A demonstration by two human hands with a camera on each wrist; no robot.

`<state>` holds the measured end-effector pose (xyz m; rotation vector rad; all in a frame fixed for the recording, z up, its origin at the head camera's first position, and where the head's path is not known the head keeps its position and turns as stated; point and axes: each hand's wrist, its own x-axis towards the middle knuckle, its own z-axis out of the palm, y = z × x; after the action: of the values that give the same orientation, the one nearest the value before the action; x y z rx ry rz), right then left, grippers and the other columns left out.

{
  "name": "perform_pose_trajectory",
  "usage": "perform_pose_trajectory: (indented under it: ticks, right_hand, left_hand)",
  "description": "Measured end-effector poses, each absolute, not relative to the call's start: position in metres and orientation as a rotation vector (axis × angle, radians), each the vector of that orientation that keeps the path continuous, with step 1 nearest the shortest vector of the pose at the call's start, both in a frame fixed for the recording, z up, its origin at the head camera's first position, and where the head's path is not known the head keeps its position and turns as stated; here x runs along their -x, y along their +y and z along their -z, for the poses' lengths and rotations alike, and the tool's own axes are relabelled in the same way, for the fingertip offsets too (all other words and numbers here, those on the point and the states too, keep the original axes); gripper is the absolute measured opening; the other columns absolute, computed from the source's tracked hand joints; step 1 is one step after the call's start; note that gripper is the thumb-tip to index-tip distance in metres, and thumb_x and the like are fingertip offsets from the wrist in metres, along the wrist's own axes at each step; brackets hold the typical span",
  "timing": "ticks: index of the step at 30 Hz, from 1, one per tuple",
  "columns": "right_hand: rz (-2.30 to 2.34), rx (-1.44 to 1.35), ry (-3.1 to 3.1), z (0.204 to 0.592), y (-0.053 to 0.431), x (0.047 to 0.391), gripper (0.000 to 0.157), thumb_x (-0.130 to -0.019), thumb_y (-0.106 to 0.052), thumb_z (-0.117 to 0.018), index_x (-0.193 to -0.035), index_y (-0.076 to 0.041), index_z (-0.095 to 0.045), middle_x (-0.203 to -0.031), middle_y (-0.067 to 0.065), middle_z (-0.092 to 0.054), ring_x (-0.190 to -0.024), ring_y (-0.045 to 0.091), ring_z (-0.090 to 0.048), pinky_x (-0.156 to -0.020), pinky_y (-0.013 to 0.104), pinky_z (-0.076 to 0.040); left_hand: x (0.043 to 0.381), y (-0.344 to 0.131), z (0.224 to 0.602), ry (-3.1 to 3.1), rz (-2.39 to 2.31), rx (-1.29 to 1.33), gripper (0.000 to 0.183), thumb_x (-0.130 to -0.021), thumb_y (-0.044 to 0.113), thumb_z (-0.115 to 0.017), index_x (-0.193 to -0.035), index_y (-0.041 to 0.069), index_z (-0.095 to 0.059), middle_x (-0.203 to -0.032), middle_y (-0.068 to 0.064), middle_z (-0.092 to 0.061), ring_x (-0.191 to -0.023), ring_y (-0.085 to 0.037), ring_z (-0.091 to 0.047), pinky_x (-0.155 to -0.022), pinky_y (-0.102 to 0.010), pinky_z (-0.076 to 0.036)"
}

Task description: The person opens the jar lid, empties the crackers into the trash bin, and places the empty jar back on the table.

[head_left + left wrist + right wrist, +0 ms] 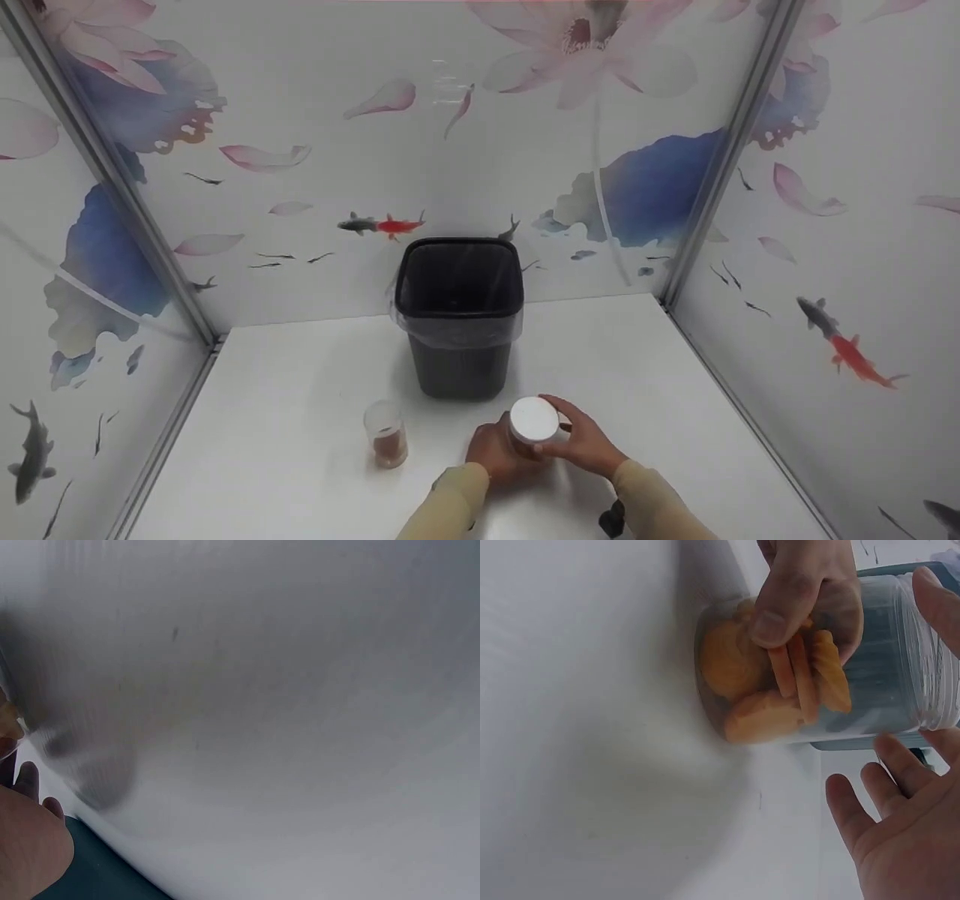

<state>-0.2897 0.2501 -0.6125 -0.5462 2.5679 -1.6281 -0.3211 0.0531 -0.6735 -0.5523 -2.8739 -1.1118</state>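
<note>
A clear jar holding orange-toned pieces is being handled by a person over a white worktop, just in front of a black bin. The lower body of the jar is being gripped by the left hand, its thumb being pressed across one side and its fingers being curled round the other. At the top, a white lid is being pinched between the thumb and forefinger of the right hand, while other fingers of that hand are being held out, spread, beside the jar. The lid is being turned face up toward the head camera; whether the jar's base is being borne by the worktop cannot be told with certainty from these angles. To the left of the hands, a second clear jar, partly filled with brownish contents, is standing on the worktop. A clear liner is hanging over the bin's rim. Pale yellow sleeves are being worn, and the scene is being enclosed by white walls printed with flowers and fish.
</note>
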Motion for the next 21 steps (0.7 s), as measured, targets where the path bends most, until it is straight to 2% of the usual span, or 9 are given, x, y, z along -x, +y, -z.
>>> perform_pose_trajectory:
  ticks: [5, 10, 17, 21]
  right_hand:
    - [1.592, 0.601, 2.461, 0.612, 0.259, 0.301, 0.085, -0.078, -0.024, -0.086, -0.150, -0.015, -0.043, -0.151, 0.008, -0.044, -0.141, 0.035, -0.033, -0.106, 0.065, -0.033]
    - [1.541, 0.608, 2.403, 0.609, 0.263, 0.307, 0.085, -0.077, -0.026, -0.086, -0.150, -0.015, -0.044, -0.151, 0.006, -0.045, -0.141, 0.035, -0.033, -0.106, 0.069, -0.029]
    - [1.572, 0.596, 2.481, 0.612, 0.261, 0.298, 0.090, -0.079, -0.026, -0.085, -0.153, -0.011, -0.036, -0.156, 0.015, -0.035, -0.144, 0.039, -0.027, -0.107, 0.063, -0.033]
    - [1.632, 0.586, 2.519, 0.615, 0.257, 0.293, 0.088, -0.079, -0.023, -0.086, -0.152, -0.010, -0.038, -0.153, 0.015, -0.039, -0.141, 0.038, -0.031, -0.106, 0.061, -0.036]
  left_hand:
    - [0.321, 0.055, 0.672, -2.889, 1.142, 0.536, 0.094, -0.065, 0.067, -0.080, -0.134, 0.008, -0.054, -0.118, -0.001, -0.067, -0.108, -0.015, -0.062, -0.098, -0.035, -0.048]
    - [0.320, 0.056, 0.671, -2.916, 1.154, 0.524, 0.093, -0.066, 0.066, -0.079, -0.135, 0.008, -0.054, -0.120, -0.001, -0.067, -0.109, -0.014, -0.062, -0.099, -0.035, -0.048]
    - [0.319, 0.054, 0.672, -2.864, 1.180, 0.560, 0.092, -0.066, 0.064, -0.080, -0.133, 0.008, -0.055, -0.118, -0.001, -0.068, -0.109, -0.014, -0.063, -0.099, -0.034, -0.048]
    - [0.321, 0.054, 0.673, -2.836, 1.175, 0.575, 0.091, -0.064, 0.065, -0.081, -0.131, 0.009, -0.056, -0.116, 0.000, -0.068, -0.108, -0.014, -0.063, -0.099, -0.035, -0.049]
